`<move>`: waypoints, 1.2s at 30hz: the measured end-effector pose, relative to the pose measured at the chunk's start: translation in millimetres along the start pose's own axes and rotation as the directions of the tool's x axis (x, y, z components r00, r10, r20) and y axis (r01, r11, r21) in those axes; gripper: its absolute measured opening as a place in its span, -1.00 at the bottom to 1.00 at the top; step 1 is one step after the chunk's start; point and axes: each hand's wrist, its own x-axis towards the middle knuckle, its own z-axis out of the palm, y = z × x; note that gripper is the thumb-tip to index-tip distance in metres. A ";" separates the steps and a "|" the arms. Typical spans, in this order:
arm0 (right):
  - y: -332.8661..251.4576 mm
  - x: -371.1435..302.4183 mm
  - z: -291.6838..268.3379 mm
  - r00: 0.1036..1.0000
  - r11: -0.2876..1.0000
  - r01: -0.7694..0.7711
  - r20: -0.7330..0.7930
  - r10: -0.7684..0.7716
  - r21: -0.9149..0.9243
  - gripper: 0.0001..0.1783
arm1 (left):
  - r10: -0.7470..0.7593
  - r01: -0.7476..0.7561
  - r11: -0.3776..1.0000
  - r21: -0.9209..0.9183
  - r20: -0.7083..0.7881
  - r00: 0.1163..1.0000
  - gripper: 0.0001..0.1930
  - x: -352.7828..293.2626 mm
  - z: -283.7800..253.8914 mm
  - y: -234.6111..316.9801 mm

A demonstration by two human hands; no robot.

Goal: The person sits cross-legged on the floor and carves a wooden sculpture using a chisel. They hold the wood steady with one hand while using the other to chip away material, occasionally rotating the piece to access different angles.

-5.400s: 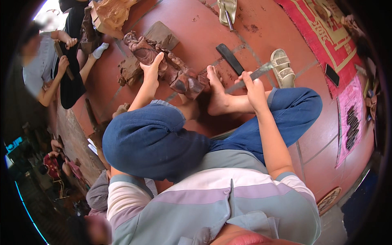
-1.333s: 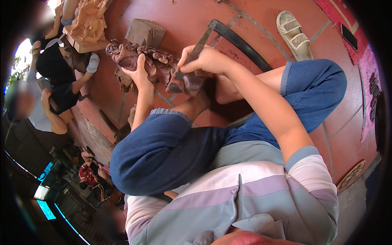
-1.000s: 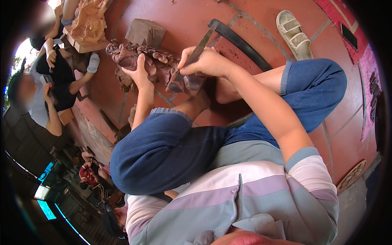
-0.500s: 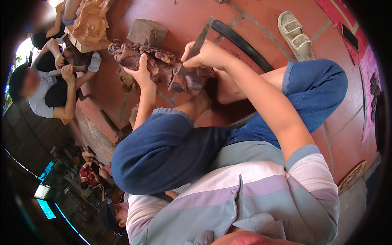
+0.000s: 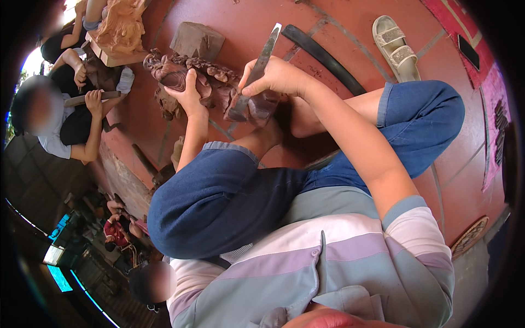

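Note:
A dark reddish-brown wood carving with knobbly, rounded detail lies on the floor, its near end against my bare feet. My left hand is closed round its left part, thumb up along the surface. In my right hand is a flat metal scraper, gripped between thumb and fingers. The scraper slants, its bright end pointing up and away from me. Its lower end rests on or just over the carving's right part; whether it touches, I cannot tell.
Beyond the carving lie a wooden block and a black curved strip. A sandal and a phone are at right. A co-worker's hand holds a stick-like tool at left, near a large orange-brown carving.
My right hand has moved slightly left, and the scraper's lower end is farther down the carving. My left hand keeps its hold. The co-worker at left has shifted a little.

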 end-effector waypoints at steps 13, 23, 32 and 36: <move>11.5 11.1 -5.9 0.995 0.999 -0.041 -0.095 0.043 0.022 -0.80 | 0.019 -0.019 1.000 0.020 0.008 1.000 0.16 0.1 2.4 -0.4; 20.7 0.2 -6.6 0.997 0.985 -0.019 -0.067 0.031 0.173 -0.81 | -0.020 0.020 1.000 0.006 -0.010 1.000 0.18 -4.7 6.0 5.5; 22.3 -3.2 -1.2 0.988 0.980 0.044 -0.155 -0.014 0.193 -0.81 | -0.004 0.004 1.000 0.011 -0.020 1.000 0.16 0.0 3.2 0.0; 36.0 -7.6 5.0 0.971 0.975 0.220 -0.100 -0.217 0.020 -0.83 | 0.109 -0.109 0.991 -0.074 0.000 0.994 0.00 -4.2 1.9 -5.1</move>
